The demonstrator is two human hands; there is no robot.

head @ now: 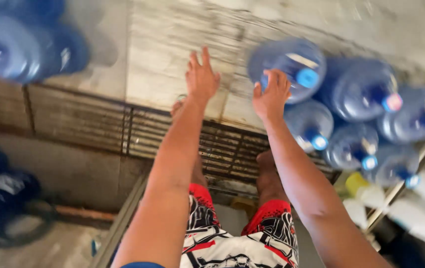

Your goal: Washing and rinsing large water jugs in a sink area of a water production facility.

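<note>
At far left, blurred blue water jugs (21, 47) lie on the floor above a metal drain grate (138, 131). The left hand (201, 77) hovers over the pale tiled floor (173, 39), fingers released and spread, holding nothing. Just beside it, the right hand (271, 94) rests on the side of a capped blue water jug (292, 62), fingers loosely curled against it (not closed around it). Further right, more capped jugs (361, 89) lie packed together, touching.
</note>
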